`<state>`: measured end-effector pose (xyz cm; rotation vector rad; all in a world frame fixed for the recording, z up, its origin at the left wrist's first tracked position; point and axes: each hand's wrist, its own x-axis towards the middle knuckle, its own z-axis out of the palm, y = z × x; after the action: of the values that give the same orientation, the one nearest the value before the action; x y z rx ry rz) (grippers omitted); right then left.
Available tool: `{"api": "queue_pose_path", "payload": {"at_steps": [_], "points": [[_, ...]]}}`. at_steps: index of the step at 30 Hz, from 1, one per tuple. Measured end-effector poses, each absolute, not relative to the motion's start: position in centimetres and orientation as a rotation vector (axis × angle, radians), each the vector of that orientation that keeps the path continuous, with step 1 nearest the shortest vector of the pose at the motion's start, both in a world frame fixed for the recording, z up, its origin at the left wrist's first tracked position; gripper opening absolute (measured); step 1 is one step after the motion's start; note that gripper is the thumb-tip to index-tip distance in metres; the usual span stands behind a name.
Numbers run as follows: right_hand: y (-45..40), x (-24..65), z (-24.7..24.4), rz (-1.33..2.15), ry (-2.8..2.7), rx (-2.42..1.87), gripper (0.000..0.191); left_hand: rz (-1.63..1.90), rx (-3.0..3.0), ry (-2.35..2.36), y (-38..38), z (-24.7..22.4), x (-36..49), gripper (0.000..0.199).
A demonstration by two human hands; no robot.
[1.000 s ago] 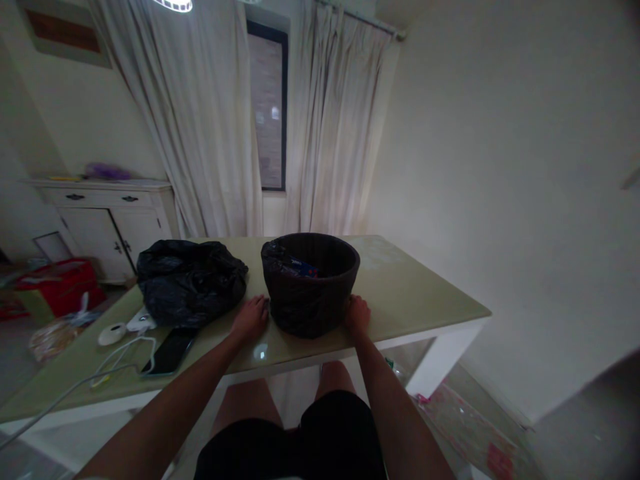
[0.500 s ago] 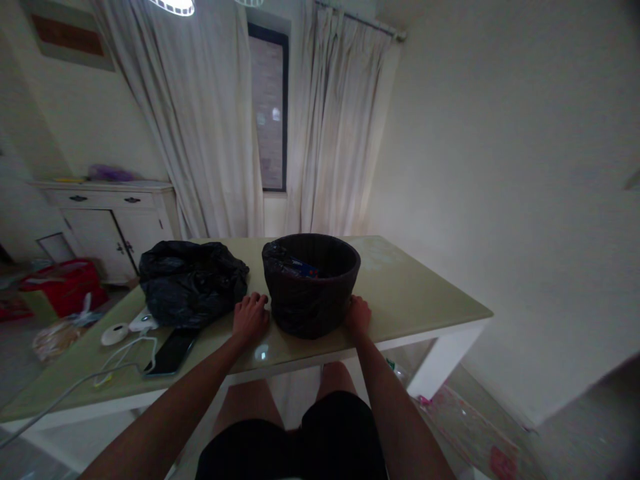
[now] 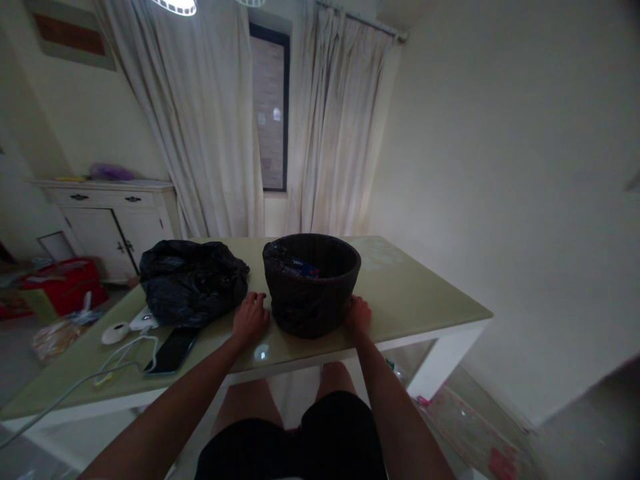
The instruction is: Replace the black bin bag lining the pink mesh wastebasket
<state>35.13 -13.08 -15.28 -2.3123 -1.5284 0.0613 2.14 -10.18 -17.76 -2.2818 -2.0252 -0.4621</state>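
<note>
A round bin lined with a black bag (image 3: 310,303) stands upright on the green tabletop (image 3: 415,293). Inside it, near the left rim, lies a small blue packet (image 3: 304,268). My left hand (image 3: 251,316) rests on the table just left of the bin, between it and a crumpled black plastic bag (image 3: 193,283); its fingers are slightly apart and hold nothing. At the bin's lower right side is my right hand (image 3: 359,315), its fingers curled and partly hidden against the bin, so its grip is unclear.
A dark phone (image 3: 173,350), a white cable (image 3: 75,385) and a small white round device (image 3: 115,333) lie at the table's left. Beyond stand a white cabinet (image 3: 107,233) and a red bag (image 3: 67,287) on the floor. A wall rises at the right.
</note>
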Motion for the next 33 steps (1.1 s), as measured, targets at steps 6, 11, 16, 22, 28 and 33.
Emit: {"api": "queue_pose_path", "payload": {"at_steps": [6, 11, 16, 22, 28, 33], "points": [[-13.21, 35.02, -14.94, 0.063, -1.535, -2.322, 0.040, -0.437, -2.285, -1.980, -10.18, -17.85, 2.14, 0.044], [-13.30, 34.98, -14.70, 0.080, -1.529, -2.316, 0.043, -0.433, -2.288, -1.985, -10.74, -17.22, 2.25, 0.039], [-13.14, 35.09, -14.90, 0.074, -1.531, -2.317, 0.044, -0.437, -2.287, -2.036, -10.52, -17.14, 2.26, 0.047], [-12.96, 35.16, -15.26, 0.060, -1.534, -2.318, 0.043, -0.403, -2.304, -1.993, -10.35, -17.50, 2.17, 0.043], [-12.73, 35.31, -15.59, 0.070, -1.517, -2.313, 0.041, -0.457, -2.298, -2.021, -10.46, -17.39, 2.16, 0.044], [-12.85, 35.26, -15.64, 0.062, -1.520, -2.294, 0.043, -0.403, -2.304, -2.040, -10.29, -17.49, 2.14, 0.050]]}}
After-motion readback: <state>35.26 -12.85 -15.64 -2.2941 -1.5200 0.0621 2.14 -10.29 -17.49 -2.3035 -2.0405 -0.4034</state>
